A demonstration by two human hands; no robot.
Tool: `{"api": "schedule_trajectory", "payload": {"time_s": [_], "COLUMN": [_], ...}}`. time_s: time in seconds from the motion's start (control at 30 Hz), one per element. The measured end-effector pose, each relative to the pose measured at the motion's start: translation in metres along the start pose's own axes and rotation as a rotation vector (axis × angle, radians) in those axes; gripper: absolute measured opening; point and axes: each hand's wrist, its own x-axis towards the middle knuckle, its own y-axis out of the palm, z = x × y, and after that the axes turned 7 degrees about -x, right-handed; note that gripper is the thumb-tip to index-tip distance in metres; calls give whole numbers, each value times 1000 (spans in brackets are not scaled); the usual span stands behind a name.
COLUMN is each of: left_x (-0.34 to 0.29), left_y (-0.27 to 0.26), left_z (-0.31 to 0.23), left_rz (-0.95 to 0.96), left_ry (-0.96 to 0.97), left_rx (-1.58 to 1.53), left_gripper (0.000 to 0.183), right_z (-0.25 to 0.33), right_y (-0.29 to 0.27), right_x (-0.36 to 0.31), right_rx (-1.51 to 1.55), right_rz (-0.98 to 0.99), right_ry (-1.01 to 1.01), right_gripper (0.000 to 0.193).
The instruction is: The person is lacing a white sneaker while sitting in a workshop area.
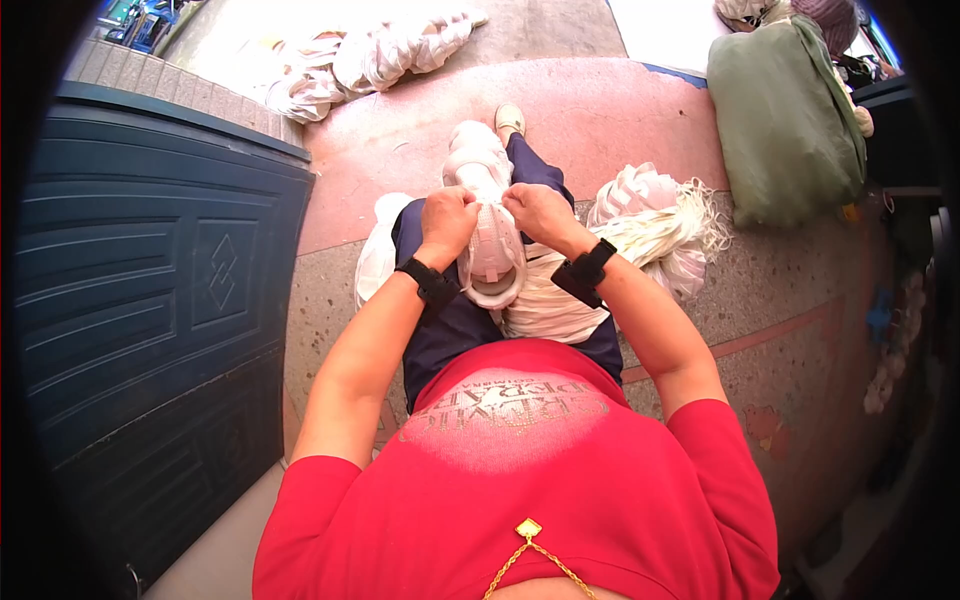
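The person's left hand (450, 222) and right hand (540, 215) are close to each other, at the upper side of a long, pale pinkish-white bundle of soft, cloth-like material (491, 255), which lies between the knees and extends forward, away from the body. Both hands have the fingers bent and the fingertips pinched together; the left one grips the bundle at its left side, and the right one grips it at its right side. Which small piece is between the fingertips, I cannot tell. The near end of the bundle makes a rounded loop, just below the hands. To the right of it, a thick bunch of loose cream-coloured strands (650, 232) spreads from the lap across the right leg, and it lies against another rounded whitish bundle (632, 190). On the left, a white, soft heap (374, 255) is beside the left knee. The person wears a bright red short-sleeved shirt (560, 490), dark navy trousers (455, 345) and a black band on each wrist. Farther away, a long pile of twisted white bundles (370, 62) lies on the ground, and a big, full, dull-green sack (785, 125) stands at the right. A dark blue panelled door (150, 260) is at the left.
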Motion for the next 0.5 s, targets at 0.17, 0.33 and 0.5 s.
{"api": "schedule_trajectory", "payload": {"time_s": [0.17,0.33,0.5], "left_x": [4,3,5], "left_y": [1,3,2], "left_z": [-1,3,1], "left_rz": [11,-6,24], "left_ry": [-186,-170,-193], "left_rx": [-219,-211,-220], "left_gripper": [18,21,21], "right_z": [-10,-5,-2], "right_y": [15,16,14], "right_x": [14,13,12], "right_rx": [-42,-30,-56], "right_rz": [-177,-126,-117], "right_ry": [-38,-25,-37], "right_gripper": [21,21,21]}}
